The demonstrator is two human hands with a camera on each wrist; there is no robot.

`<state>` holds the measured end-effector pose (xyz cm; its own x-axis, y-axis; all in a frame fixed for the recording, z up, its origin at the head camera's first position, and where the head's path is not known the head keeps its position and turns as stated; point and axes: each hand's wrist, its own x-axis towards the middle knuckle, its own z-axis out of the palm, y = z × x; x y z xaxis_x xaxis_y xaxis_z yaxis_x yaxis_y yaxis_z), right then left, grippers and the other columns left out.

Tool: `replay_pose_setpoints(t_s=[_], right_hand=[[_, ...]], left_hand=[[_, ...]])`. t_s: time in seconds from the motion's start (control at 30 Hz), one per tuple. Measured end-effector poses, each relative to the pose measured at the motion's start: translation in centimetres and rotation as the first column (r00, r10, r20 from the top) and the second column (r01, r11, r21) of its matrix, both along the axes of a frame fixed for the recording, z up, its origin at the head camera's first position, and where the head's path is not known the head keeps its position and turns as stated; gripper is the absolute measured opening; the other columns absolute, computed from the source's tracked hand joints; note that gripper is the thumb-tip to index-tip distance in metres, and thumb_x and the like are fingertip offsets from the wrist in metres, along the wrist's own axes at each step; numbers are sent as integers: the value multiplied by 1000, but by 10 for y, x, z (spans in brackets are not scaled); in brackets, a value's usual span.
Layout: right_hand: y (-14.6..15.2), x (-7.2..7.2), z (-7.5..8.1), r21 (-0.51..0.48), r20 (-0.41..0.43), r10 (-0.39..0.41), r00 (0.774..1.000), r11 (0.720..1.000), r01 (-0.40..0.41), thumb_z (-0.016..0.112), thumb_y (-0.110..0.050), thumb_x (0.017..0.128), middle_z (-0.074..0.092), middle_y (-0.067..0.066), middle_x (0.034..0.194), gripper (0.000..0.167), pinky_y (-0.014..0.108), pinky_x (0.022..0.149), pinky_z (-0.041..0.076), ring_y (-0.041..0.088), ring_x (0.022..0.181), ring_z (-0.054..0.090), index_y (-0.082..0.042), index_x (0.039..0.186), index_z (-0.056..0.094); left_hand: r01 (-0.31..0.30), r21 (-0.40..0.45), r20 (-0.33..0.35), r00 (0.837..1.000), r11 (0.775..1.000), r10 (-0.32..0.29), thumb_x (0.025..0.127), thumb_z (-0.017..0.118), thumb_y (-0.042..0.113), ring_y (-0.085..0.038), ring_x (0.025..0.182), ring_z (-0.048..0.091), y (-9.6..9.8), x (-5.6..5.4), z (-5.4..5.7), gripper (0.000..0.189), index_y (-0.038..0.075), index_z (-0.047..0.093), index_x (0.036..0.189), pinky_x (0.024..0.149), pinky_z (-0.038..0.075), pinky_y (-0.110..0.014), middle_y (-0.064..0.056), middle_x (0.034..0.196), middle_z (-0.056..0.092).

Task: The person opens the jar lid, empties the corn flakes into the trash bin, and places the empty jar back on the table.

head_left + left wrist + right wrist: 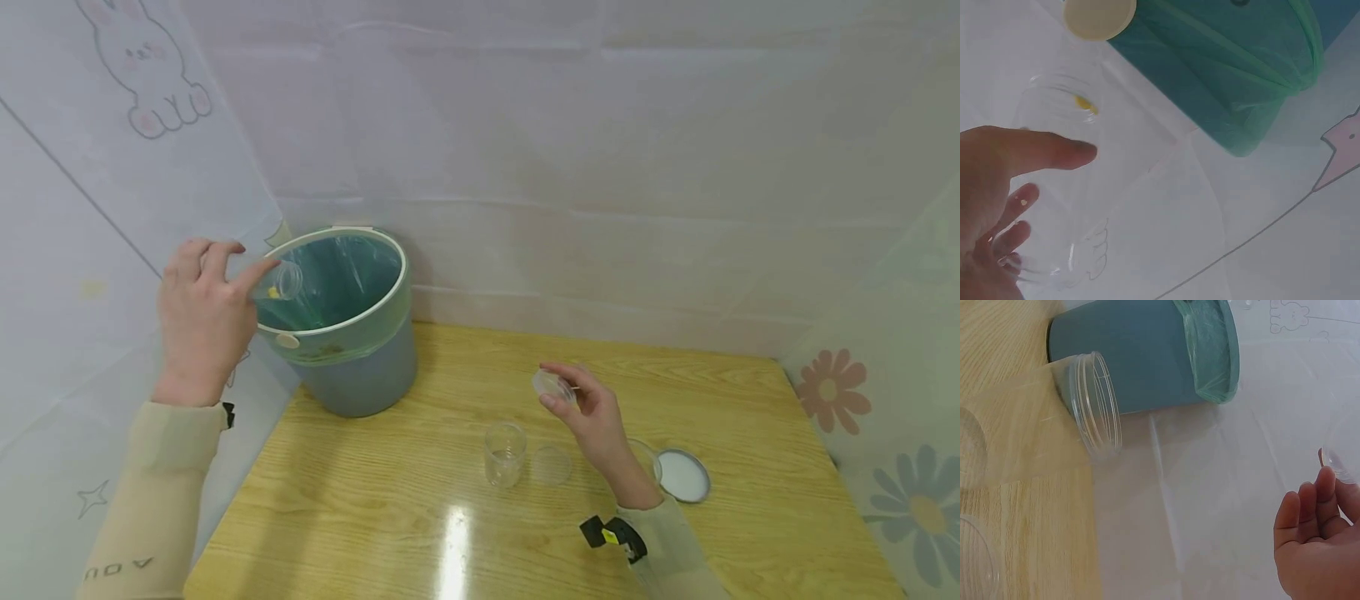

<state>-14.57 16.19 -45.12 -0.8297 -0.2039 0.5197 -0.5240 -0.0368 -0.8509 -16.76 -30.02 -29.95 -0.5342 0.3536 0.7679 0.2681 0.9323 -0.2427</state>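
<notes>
A clear plastic jar (287, 282) is in my left hand (206, 308), tipped on its side with its mouth toward the bin (367, 379). A small yellow bit (1085, 103) shows inside the jar near the mouth. In the head view the jar overlaps the bin's left rim; its height above that rim is hard to tell. My right hand (596, 417) pinches a clear round lid (552, 386) by its edge, above the table. Another clear jar (505, 462) stands uncapped on the table, with a clear lid (551, 467) lying to its right.
A round lid with a white face and grey rim (684, 477) lies right of my right wrist. Beside it, a clear round thing (645, 458) is partly hidden by that wrist. The bin, lined with a green bag (360, 258), stands at the table's (375, 517) back left, near sheet-covered walls.
</notes>
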Motion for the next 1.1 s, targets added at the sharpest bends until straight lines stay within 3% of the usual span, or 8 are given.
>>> replay_pose_setpoints(t_s=[0.2,0.33,0.43,0.5,0.57,0.63,0.83,1.1], right_hand=[[0,1,0,-1,-2,1,1000,1000,-1,64,12,92,61,21,116,38,23,79,50,18,91,55,9,129,62],[1,2,0,-1,2,-1,1000,1000,1,64,12,92,61,19,112,37,23,78,49,18,89,55,10,129,62],[1,2,0,-5,6,0,1000,1000,0,64,11,92,61,18,110,37,23,77,49,18,88,54,10,129,62],[2,2,0,-5,4,2,1000,1000,-2,63,11,93,61,18,110,37,24,77,49,18,88,54,9,129,62],[1,2,-1,-8,3,2,1000,1000,-2,63,12,92,61,18,111,37,24,78,49,18,88,54,9,129,62],[1,2,-1,-9,2,-2,1000,1000,2,64,12,92,62,18,112,37,24,77,50,18,88,54,9,129,62],[1,2,-1,-6,-15,1,1000,1000,-1,63,12,93,62,18,111,37,23,78,49,18,88,53,11,129,61],[2,2,-2,-5,-14,0,1000,1000,0,63,12,93,62,16,107,37,24,78,48,17,86,50,8,130,62]], left_hand=[[-13,-54,182,983,998,23,76,56,-23,-46,115,46,-1,3,-9,49,7,77,109,110,34,-54,-23,111,59],[-23,-45,190,981,999,31,75,56,-22,-45,117,46,-2,2,-12,51,8,77,110,108,36,-56,-23,112,59],[-16,-24,135,991,1000,19,78,54,-21,-47,117,45,-1,0,-11,51,9,76,113,105,37,-59,-24,116,58],[-15,23,42,999,1000,14,83,52,-18,-46,117,45,0,-1,-9,49,11,74,115,103,37,-59,-25,119,58],[-4,83,-67,998,997,9,87,49,-15,-46,116,45,2,-3,-6,46,13,74,116,103,36,-59,-25,120,58],[15,104,-100,995,994,-5,88,49,-13,-46,115,45,3,-3,-4,45,12,74,116,106,34,-57,-25,119,59],[-18,-21,132,991,1000,21,77,57,-19,-47,115,47,1,0,-8,50,10,75,114,112,32,-54,-24,114,59],[-37,-15,147,988,999,38,76,59,-17,-45,117,46,2,-1,-11,52,11,75,116,110,33,-55,-23,116,59]])
